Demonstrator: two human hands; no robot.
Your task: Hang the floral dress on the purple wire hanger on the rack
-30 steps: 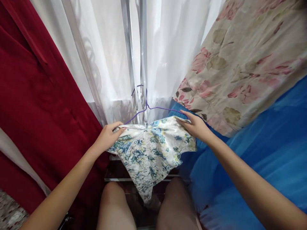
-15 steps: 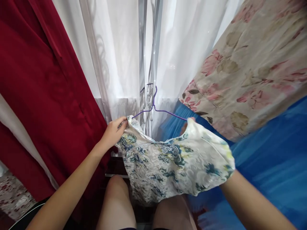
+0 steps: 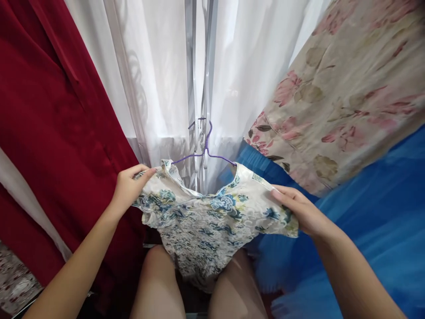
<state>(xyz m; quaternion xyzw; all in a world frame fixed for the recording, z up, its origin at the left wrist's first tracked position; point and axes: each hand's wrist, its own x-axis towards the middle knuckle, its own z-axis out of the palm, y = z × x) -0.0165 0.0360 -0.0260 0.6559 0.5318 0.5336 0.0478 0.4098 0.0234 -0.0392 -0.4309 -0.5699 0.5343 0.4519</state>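
Observation:
A white blouse [image 3: 206, 230] with blue, green and yellow flowers hangs on a purple hanger [image 3: 206, 148]. The hanger's arms run into both shoulders, and its hook is up by the white straps. My left hand [image 3: 129, 186] pinches the shoulder on the left, thumb on top. On the opposite side my right hand [image 3: 295, 206] grips the sleeve, its thumb over the cloth and the fingers partly behind. The neckline faces up, and the lower part drops between my knees.
A red garment [image 3: 66, 124] hangs at the left. White curtains [image 3: 156, 66] and white straps [image 3: 206, 66] are straight ahead. To the right hang a floral beige cloth [image 3: 332, 102] and blue tulle [image 3: 375, 212]. My legs [image 3: 157, 283] are below.
My right hand has come out from inside the neck opening and now holds the sleeve from outside. My left hand has slid outward along the shoulder. The blouse is spread more evenly.

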